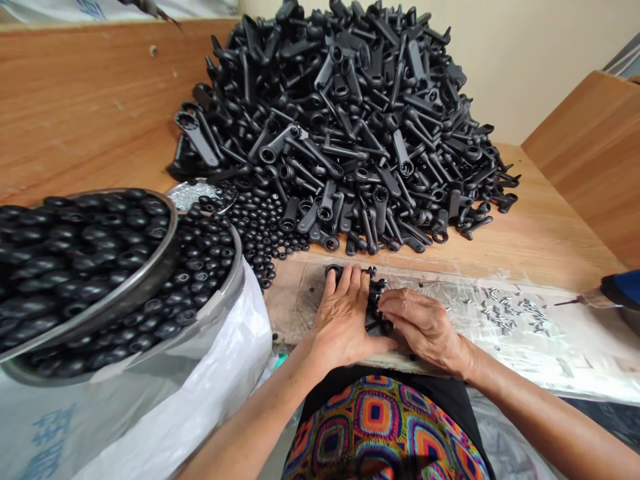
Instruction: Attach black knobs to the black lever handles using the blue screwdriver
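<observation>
My left hand [345, 310] lies over a small row of black plastic crank handles [379, 288] at the front of the work board, its fingers reaching across them and its thumb stretched along the near side. Handle ends show past the fingertips and between my two hands; the rest are covered. At the right side of the row, my right hand [420, 327] has its fingers pinched together against the handle ends. Whatever lies between those fingertips is hidden. Small metal pins [500, 312] lie scattered on the board to the right of my right hand.
A tall heap of black crank handles [345, 133] rises behind the board [440, 300]. Left stand two metal-rimmed bowls of black knobs [85, 253], with loose knobs [263, 223] and a dish of metal pieces [195, 195] behind. A blue power screwdriver [620, 290] points in from the right.
</observation>
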`<action>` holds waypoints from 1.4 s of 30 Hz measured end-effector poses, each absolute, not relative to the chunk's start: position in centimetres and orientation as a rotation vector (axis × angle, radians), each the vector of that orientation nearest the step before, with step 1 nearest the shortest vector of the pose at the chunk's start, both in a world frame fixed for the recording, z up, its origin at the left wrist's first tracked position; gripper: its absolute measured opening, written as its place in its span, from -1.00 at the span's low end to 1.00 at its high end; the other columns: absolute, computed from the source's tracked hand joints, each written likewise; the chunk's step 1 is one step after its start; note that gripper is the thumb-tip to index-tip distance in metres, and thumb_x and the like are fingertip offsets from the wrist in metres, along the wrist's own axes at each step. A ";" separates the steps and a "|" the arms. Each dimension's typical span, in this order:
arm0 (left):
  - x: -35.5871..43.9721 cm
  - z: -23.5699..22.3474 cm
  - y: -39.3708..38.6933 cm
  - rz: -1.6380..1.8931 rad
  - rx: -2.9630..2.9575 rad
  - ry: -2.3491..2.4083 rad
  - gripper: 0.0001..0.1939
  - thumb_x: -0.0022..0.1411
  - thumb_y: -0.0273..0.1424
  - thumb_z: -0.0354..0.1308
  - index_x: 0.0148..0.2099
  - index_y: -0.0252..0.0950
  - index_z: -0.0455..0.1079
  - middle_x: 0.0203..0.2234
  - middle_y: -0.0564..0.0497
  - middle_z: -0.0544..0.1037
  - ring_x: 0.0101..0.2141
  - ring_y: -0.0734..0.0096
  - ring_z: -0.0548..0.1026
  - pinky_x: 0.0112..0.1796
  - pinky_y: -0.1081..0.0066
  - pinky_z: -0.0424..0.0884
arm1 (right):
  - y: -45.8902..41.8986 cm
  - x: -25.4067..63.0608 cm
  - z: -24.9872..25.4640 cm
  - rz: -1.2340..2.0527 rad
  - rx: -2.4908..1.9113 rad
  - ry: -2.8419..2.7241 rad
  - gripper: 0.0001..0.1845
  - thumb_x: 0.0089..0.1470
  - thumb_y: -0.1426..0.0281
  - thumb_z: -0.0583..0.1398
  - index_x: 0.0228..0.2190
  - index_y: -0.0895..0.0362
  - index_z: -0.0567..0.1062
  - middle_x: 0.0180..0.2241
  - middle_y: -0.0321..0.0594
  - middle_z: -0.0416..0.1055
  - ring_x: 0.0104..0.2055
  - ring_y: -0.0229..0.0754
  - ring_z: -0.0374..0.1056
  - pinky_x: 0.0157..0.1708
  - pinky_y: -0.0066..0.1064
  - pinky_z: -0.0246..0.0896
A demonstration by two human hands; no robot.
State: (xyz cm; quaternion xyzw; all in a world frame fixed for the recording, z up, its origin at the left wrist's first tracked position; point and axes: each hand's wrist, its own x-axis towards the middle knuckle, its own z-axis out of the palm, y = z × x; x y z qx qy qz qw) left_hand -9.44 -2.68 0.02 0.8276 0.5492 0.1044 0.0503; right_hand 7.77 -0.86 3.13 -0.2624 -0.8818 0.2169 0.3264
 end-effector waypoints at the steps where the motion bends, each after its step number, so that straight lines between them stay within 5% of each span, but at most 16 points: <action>1: -9.4 0.0 -2.7 0.312 2.519 1.676 0.13 -0.08 0.30 -0.19 0.22 -0.59 -0.01 0.20 -0.38 0.04 0.23 -0.02 -0.14 0.17 0.04 -0.29 | -0.9 7.7 3.4 0.554 -0.710 -2.325 -0.78 0.14 0.58 0.01 -0.23 0.20 0.41 -0.29 -0.07 0.43 -0.23 -0.21 0.35 -0.21 -0.35 0.31; 10: -9.3 0.2 -2.6 0.192 2.523 1.696 0.07 -0.06 0.22 -0.14 0.23 -0.58 -0.02 0.21 -0.36 0.03 0.23 -0.03 -0.15 0.17 0.03 -0.31 | -0.2 6.6 3.9 0.353 -0.843 -2.722 -0.71 0.16 0.44 0.02 -0.51 0.20 0.45 -0.57 -0.18 0.35 -0.48 -0.21 0.26 -0.44 -0.40 0.15; 23: -9.2 0.3 -2.7 0.189 2.545 1.698 0.12 -0.11 0.28 -0.13 0.22 -0.59 0.02 0.21 -0.40 0.02 0.23 -0.06 -0.14 0.17 0.01 -0.30 | 0.6 6.8 3.0 0.583 -0.815 -2.635 -0.66 0.15 0.46 0.03 -0.61 0.21 0.42 -0.60 -0.18 0.36 -0.50 -0.24 0.24 -0.47 -0.44 0.07; 28: -9.3 0.1 -2.6 0.157 2.601 1.707 0.17 -0.16 0.32 -0.13 0.22 -0.57 -0.01 0.19 -0.39 0.06 0.23 -0.07 -0.12 0.16 -0.01 -0.25 | 0.3 6.6 3.5 0.722 -0.940 -2.580 -0.77 0.10 0.46 0.12 -0.54 0.20 0.49 -0.54 -0.22 0.43 -0.47 -0.27 0.32 -0.46 -0.49 0.13; 32: -9.2 0.2 -2.5 0.112 2.599 1.722 0.17 -0.13 0.31 -0.16 0.24 -0.59 -0.05 0.20 -0.41 0.04 0.23 -0.09 -0.13 0.15 -0.03 -0.22 | 0.2 8.8 4.0 0.880 -0.957 -2.395 -0.80 0.11 0.35 0.14 -0.25 0.15 0.51 -0.38 -0.23 0.51 -0.38 -0.23 0.41 -0.38 -0.47 0.24; 36: -9.0 0.7 -2.6 0.079 2.584 1.723 0.20 -0.15 0.33 -0.16 0.25 -0.59 -0.08 0.22 -0.41 -0.02 0.23 -0.07 -0.12 0.15 -0.02 -0.24 | 0.1 13.4 3.8 0.606 -1.145 -2.280 -0.78 0.12 0.35 0.12 -0.25 0.16 0.52 -0.27 -0.16 0.51 -0.28 -0.16 0.43 -0.28 -0.42 0.27; 42: -9.1 0.8 -2.4 0.041 2.589 1.703 0.17 -0.14 0.30 -0.10 0.24 -0.58 -0.06 0.21 -0.40 0.01 0.22 -0.09 -0.09 0.14 -0.05 -0.20 | -1.5 16.9 2.9 0.071 -1.245 -2.692 -0.75 0.07 0.59 0.04 -0.31 0.16 0.48 -0.36 -0.18 0.45 -0.31 -0.17 0.34 -0.40 -0.43 0.18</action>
